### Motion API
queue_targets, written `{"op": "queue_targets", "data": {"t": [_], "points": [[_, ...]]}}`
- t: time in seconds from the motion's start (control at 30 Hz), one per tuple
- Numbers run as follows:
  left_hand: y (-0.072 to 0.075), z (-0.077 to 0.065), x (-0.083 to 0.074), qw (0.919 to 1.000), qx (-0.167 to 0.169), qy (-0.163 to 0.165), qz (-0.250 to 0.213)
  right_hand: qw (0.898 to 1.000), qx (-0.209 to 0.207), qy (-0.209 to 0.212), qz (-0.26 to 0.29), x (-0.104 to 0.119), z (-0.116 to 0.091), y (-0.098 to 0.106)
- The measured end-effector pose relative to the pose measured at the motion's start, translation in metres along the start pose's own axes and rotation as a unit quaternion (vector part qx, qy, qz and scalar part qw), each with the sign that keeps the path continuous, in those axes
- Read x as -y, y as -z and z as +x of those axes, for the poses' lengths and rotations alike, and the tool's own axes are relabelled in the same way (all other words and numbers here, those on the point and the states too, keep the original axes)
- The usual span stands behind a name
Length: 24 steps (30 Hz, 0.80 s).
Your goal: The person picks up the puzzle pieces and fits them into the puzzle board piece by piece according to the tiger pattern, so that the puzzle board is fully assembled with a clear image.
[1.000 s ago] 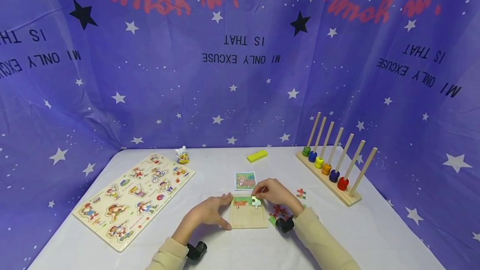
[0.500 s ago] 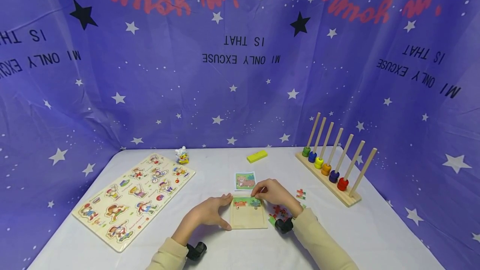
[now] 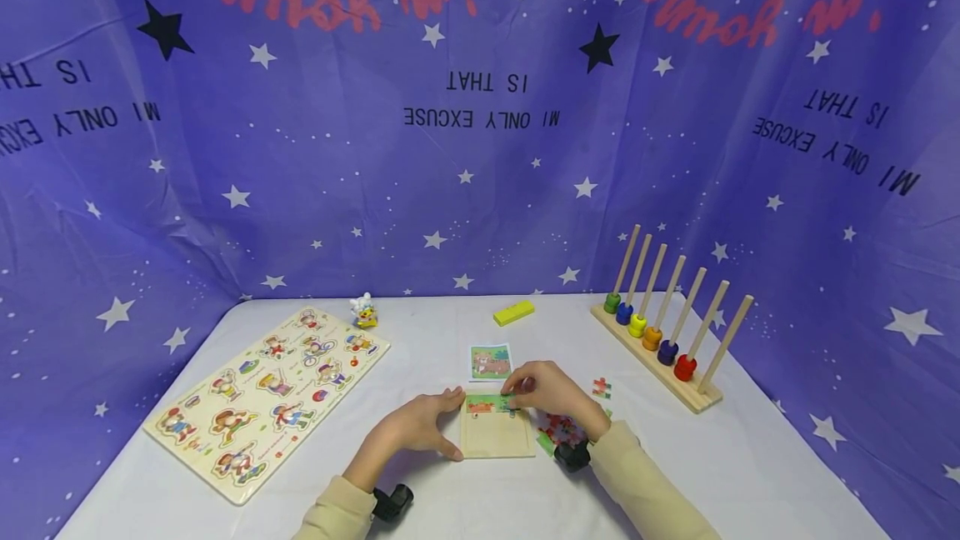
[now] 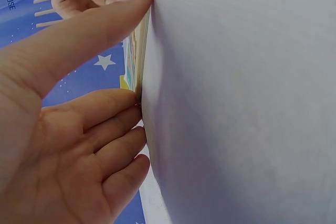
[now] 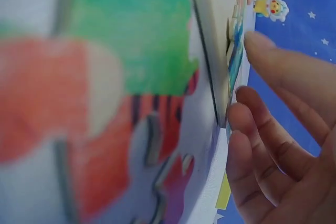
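A shallow wooden puzzle tray [image 3: 495,440] lies on the white table before me, with joined picture pieces along its far edge. My left hand [image 3: 422,425] rests at the tray's left side, its thumb near the near corner and its fingertips by the far one. In the left wrist view that thumb [image 4: 94,30] touches the rim. Over the tray's far right part, my right hand [image 3: 551,387] touches a green-and-blue puzzle piece [image 5: 235,59] lying in the tray. In the right wrist view the thumb and fingers are spread along it, partly bent. The fingers partly cover this piece in the head view.
Loose red and green puzzle pieces [image 3: 564,430] lie right of the tray, beneath the right wrist. Another piece [image 3: 602,387] sits farther right. A bear picture card [image 3: 491,362], yellow block [image 3: 513,312], figurine [image 3: 364,311], peg stand [image 3: 675,357] and character board [image 3: 270,398] stand around.
The puzzle piece, tilted up in the right fingers one second ago, now lies flat in the tray's upper right. The right hand has shifted slightly lower over it. The left hand stays still.
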<state>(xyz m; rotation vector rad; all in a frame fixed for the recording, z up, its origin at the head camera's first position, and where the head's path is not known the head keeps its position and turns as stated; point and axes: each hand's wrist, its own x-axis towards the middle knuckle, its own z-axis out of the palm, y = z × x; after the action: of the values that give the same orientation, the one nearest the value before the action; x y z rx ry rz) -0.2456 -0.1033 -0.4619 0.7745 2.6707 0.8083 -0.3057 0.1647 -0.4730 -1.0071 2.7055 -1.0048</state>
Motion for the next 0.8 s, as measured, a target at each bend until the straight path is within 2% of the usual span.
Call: {"op": "queue_targets", "data": {"t": [0.3,0.8], "points": [[0.0010,-0.0006,-0.0003,0.9999,0.004,0.001,-0.009,1.000,0.004,0.009,-0.024,0.0002,-0.0040,-0.0025],[0.0017,-0.0013,-0.0019,1.0000,0.003,-0.001,-0.007,1.000,0.015,0.005,-0.018,0.0022,-0.0066,0.0007]]}}
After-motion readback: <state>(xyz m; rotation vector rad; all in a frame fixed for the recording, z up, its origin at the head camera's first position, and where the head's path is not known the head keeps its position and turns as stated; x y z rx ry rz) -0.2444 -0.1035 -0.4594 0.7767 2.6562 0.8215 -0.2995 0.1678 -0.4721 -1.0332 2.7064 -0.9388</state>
